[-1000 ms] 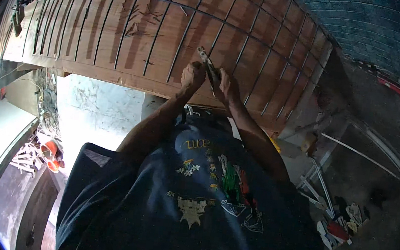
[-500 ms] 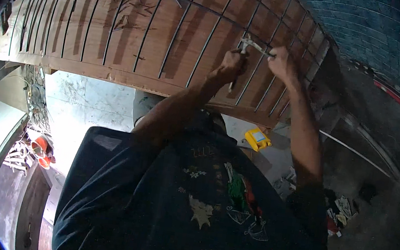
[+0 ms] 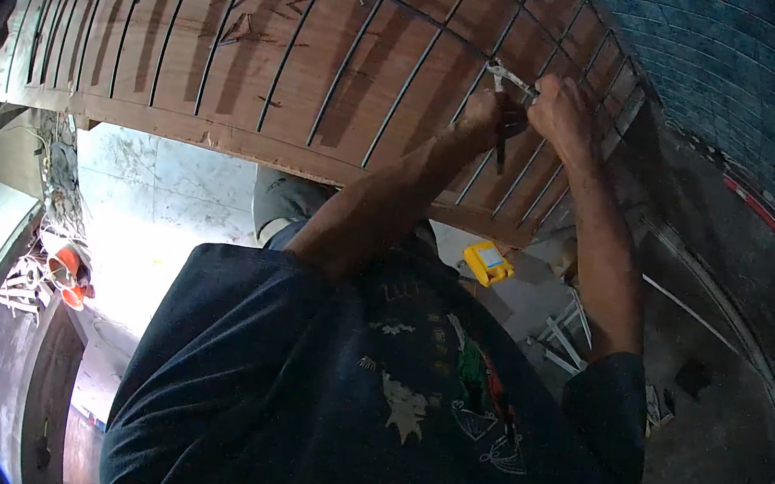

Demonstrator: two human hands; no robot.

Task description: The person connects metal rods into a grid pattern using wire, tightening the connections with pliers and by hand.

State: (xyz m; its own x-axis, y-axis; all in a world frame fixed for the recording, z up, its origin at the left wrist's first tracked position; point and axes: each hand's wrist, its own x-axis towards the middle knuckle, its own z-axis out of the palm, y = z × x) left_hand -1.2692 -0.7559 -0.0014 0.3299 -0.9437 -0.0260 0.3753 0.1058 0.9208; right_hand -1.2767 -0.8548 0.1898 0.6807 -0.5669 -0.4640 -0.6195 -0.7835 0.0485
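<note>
Both of my hands are on a light metal pair of pincers (image 3: pixel 515 79), whose jaws sit close to a crossing in the steel rod grid (image 3: pixel 415 69). My left hand (image 3: pixel 492 115) is closed round one handle, its dark end sticking out below the fist. The other handle runs out to my right hand (image 3: pixel 561 111), which is closed at its end. The handles are spread apart. Whether the jaws bite on a wire or a rod is too small to tell. The rods lie over a brown plywood panel (image 3: pixel 170 85).
Loose short wires (image 3: pixel 239 28) lie on the panel to the left. Beyond the near edge, a yellow jug (image 3: pixel 488 263) stands on the floor. White metal frame pieces (image 3: pixel 569 337) lie by my right arm. An orange-red bucket (image 3: pixel 64 266) stands at far left, a blue-green wall (image 3: pixel 728 71) at right.
Both hands and the pincers have shifted right along the grid and drawn closer together. The handles are still apart. The whole view has shifted slightly.
</note>
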